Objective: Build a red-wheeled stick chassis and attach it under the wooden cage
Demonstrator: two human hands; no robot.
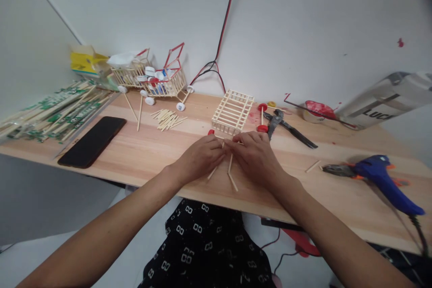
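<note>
My left hand (200, 158) and my right hand (254, 156) meet fingertip to fingertip at the middle of the wooden table (141, 153). Both are closed in a pinch on thin wooden sticks (231, 172) that slant down toward me. A red cap (211, 132) peeks out just above my left fingers. Right behind the hands stands a small open basket frame of wooden sticks (232, 111).
A black phone (92, 141) and wrapped chopstick packs (54, 112) lie at left. Finished stick carts with caps (155, 78) and loose short sticks (168, 119) sit behind. Pliers (286, 127), a red axle with wheels (262, 118) and a blue glue gun (384, 180) are at right.
</note>
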